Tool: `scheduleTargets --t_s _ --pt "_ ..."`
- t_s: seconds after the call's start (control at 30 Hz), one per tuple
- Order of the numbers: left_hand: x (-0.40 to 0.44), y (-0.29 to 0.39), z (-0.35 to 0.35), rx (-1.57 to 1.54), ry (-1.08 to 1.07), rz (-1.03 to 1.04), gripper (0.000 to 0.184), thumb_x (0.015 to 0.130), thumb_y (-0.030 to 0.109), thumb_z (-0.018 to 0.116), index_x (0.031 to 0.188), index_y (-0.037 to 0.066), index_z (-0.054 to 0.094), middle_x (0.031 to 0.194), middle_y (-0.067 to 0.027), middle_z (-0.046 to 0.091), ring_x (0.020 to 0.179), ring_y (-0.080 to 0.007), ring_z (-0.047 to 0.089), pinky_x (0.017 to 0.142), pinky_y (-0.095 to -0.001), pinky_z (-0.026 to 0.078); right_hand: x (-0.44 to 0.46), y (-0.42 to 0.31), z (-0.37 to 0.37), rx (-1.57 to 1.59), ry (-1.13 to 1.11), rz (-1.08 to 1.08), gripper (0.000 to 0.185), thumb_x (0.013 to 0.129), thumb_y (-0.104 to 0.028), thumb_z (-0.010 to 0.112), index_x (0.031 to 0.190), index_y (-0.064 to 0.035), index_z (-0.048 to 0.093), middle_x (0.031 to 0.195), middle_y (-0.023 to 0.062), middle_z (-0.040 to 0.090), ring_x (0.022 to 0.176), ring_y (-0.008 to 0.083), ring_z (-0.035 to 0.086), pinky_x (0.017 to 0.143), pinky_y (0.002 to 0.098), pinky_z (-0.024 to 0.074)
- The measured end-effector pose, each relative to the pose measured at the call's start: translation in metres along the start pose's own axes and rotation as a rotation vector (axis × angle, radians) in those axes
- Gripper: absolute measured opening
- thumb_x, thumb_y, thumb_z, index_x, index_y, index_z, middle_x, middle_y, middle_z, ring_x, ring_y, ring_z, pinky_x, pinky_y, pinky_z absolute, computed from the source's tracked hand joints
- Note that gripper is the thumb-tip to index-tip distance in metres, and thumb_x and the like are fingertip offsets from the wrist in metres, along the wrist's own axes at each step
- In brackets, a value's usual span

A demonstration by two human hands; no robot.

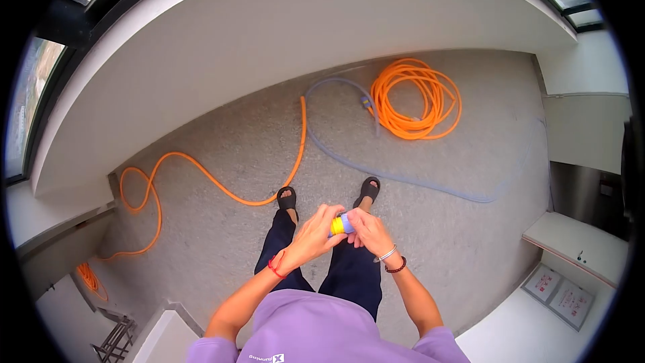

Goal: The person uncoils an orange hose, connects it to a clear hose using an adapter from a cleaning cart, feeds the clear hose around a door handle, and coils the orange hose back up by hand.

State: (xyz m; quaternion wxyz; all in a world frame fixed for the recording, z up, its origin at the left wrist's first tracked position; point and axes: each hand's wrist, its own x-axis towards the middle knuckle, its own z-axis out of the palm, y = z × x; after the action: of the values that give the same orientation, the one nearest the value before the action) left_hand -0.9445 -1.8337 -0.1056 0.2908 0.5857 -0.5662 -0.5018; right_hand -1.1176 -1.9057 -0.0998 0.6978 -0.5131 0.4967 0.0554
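Observation:
Both hands meet in front of my legs around a small yellow and blue-purple hose connector (340, 224). My left hand (314, 234) is closed on its yellow end, with the thumb along the near side. On the bluish end, the fingers of my right hand (370, 231) are closed. Fingers hide part of the connector. An orange hose (211, 180) winds over the floor on the left, its end lying above my feet. Beside that end a grey-blue hose (403, 178) curves across the floor and reaches up near the coiled orange hose (448, 111).
Another yellow-blue fitting (366, 102) lies at the coil's left edge. A white curved wall (322, 20) bounds the far side. An open cabinet door (578, 245) juts in at right. More orange hose (89, 279) and a metal rack (115, 341) are at lower left.

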Motion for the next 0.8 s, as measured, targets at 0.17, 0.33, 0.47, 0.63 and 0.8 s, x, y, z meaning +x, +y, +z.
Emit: scheduleTargets --t_s 0.17,0.33,0.47,0.63,0.8 --pt "0.073 -0.046 0.043 0.0 0.105 -0.148 0.048 0.076 0.017 0.066 0.113 0.003 0.04 0.102 -0.017 0.051 0.095 -0.0321 0.054 0.076 -0.0374 0.045 0.087 0.047 -0.069 -0.081 -0.145 -0.232 0.036 0.084 -0.025 0.057 0.111 -0.0033 0.049 0.081 0.0088 0.061 0.068 0.0138 0.06 0.059 0.0268 0.0487" --pt "0.14 -0.131 0.094 -0.654 -0.002 -0.374 0.043 0.083 0.02 0.06 0.116 0.005 0.038 0.096 -0.0127 0.057 0.088 -0.021 0.057 0.077 -0.0314 0.044 0.178 0.091 -0.142 0.019 -0.313 -0.347 0.044 0.073 -0.011 0.064 0.113 -0.0043 0.046 0.096 0.0076 0.055 0.084 0.0162 0.058 0.075 0.0286 0.0482" --pt "0.19 -0.23 0.131 -1.191 -0.142 -0.521 0.047 0.082 0.03 0.055 0.117 0.003 0.038 0.096 -0.0115 0.057 0.09 -0.0165 0.056 0.082 -0.0294 0.042 0.267 0.149 -0.175 -0.265 -0.341 -0.583 0.042 0.072 -0.01 0.061 0.111 -0.0034 0.047 0.101 0.0122 0.053 0.085 0.0218 0.059 0.076 0.0305 0.0488" --pt "0.246 -0.371 0.185 -1.137 -0.099 -0.488 0.051 0.074 0.033 0.064 0.11 0.001 0.047 0.091 -0.0079 0.056 0.07 -0.0145 0.056 0.069 -0.0265 0.045 0.386 0.243 -0.191 -0.282 -0.176 -0.416 0.046 0.072 -0.017 0.066 0.113 -0.0058 0.048 0.104 0.0116 0.05 0.092 0.0232 0.055 0.079 0.0305 0.0464" --pt "0.304 -0.459 0.236 -1.301 0.18 -0.488 0.048 0.075 0.023 0.068 0.113 -0.001 0.049 0.086 -0.004 0.056 0.071 -0.0122 0.054 0.065 -0.0251 0.045 0.479 0.326 -0.191 -0.452 -0.111 -0.732 0.057 0.071 -0.024 0.07 0.122 -0.0117 0.046 0.115 0.0126 0.046 0.099 0.0263 0.051 0.083 0.0332 0.0446"
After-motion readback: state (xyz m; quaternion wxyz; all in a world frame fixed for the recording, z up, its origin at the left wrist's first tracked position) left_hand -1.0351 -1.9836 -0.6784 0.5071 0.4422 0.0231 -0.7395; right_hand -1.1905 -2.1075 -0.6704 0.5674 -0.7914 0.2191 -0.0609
